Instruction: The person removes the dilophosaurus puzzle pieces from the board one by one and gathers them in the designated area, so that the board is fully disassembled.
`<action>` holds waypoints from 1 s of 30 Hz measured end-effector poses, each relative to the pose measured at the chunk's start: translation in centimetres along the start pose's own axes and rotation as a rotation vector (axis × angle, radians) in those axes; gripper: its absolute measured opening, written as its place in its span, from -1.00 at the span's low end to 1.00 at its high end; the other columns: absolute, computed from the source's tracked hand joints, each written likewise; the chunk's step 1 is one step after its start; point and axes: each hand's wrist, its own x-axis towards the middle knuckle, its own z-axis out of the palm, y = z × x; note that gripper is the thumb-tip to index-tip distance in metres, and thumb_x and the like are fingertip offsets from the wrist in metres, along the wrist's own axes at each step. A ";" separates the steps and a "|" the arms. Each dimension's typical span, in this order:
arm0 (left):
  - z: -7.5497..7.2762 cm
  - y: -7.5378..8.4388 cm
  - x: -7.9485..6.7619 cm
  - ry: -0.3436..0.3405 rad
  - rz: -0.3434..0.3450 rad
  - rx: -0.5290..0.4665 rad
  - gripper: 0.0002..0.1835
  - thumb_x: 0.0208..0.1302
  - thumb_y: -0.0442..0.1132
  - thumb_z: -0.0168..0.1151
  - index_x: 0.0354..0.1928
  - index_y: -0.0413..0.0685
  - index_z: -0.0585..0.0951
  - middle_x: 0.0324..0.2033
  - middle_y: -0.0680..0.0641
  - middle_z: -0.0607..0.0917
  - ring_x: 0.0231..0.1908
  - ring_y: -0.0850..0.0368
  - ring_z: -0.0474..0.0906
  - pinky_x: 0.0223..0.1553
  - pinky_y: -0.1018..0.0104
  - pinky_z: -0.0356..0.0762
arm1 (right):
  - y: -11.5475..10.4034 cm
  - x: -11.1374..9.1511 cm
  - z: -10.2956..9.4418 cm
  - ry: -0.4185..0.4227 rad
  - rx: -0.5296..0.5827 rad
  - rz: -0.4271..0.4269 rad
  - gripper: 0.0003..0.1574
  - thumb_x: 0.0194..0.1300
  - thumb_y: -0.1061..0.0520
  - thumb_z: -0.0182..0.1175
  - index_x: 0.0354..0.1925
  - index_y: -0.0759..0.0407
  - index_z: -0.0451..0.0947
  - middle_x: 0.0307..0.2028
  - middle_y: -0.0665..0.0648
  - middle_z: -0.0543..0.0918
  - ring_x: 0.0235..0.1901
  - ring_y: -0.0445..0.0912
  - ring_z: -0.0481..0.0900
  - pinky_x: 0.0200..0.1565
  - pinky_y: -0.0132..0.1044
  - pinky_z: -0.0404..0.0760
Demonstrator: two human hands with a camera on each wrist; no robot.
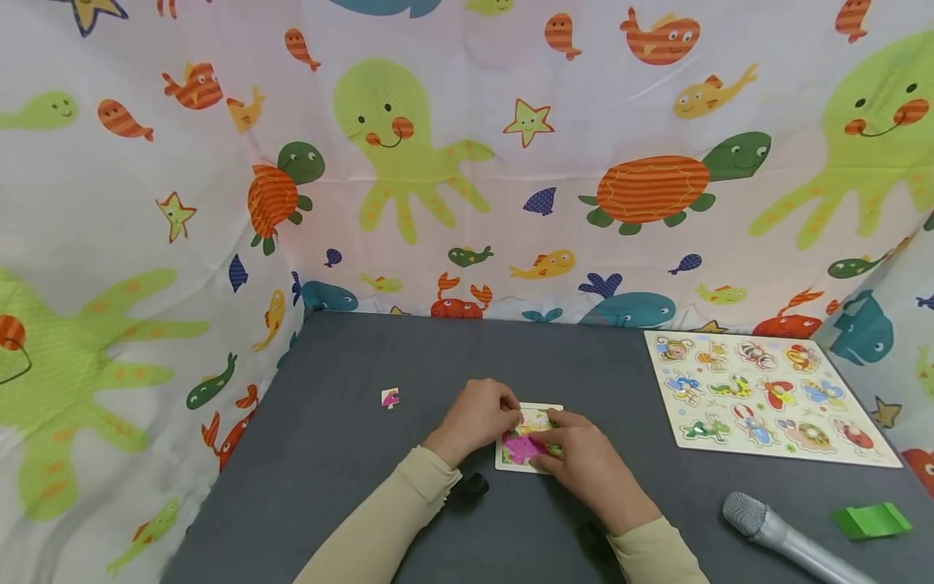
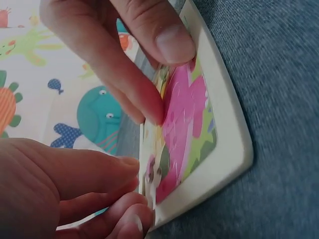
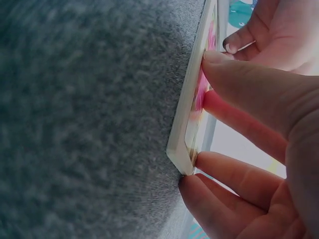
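A small framed jigsaw puzzle (image 1: 521,466) with a pink figure lies on the dark table between both hands. At its left side my left hand (image 1: 477,418) pinches a small puzzle piece (image 2: 151,172), held tilted at the picture's edge. My right hand (image 1: 587,462) rests on the right part of the puzzle. Its thumb and index finger press on the pink area, while the other fingers touch the frame near a corner, as the right wrist view shows. Another puzzle piece (image 1: 390,397), pink and white, lies apart on the table to the left.
A larger board of insect pictures (image 1: 773,397) lies at the right. In front of it are a grey microphone (image 1: 791,543) and a green block (image 1: 871,521). A curtain printed with sea animals (image 1: 438,162) hangs behind the table and along its sides.
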 end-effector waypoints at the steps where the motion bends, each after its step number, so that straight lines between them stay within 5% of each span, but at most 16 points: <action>1: 0.1 0.1 0.0 -0.005 -0.005 -0.005 -0.90 0.39 -0.14 0.44 -0.26 0.04 0.86 -0.44 0.15 0.75 -0.50 0.28 0.56 -0.49 0.39 0.52 | 0.0 0.0 0.0 -0.004 -0.001 0.003 -0.59 0.22 0.04 0.62 0.03 0.06 0.87 0.30 0.31 0.70 0.37 0.25 0.61 0.37 0.20 0.58; 12: 1.0 0.0 -0.4 -0.001 -0.049 -0.003 -0.85 0.35 -0.10 0.52 -0.24 -0.02 0.82 -0.41 0.09 0.71 -0.42 0.24 0.54 -0.43 0.38 0.51 | -0.5 -0.2 -0.1 -0.063 -0.002 0.060 -0.58 0.23 0.01 0.61 0.05 0.04 0.87 0.34 0.29 0.68 0.43 0.24 0.56 0.40 0.21 0.55; 30: 1.0 0.7 -0.1 -0.014 -0.051 0.070 -0.83 0.33 -0.07 0.51 -0.30 0.00 0.80 -0.34 0.07 0.71 -0.35 0.22 0.53 -0.39 0.36 0.51 | 0.0 0.1 -0.2 -0.019 -0.014 0.014 -0.60 0.23 0.02 0.61 0.03 0.06 0.87 0.30 0.32 0.70 0.39 0.25 0.60 0.36 0.20 0.59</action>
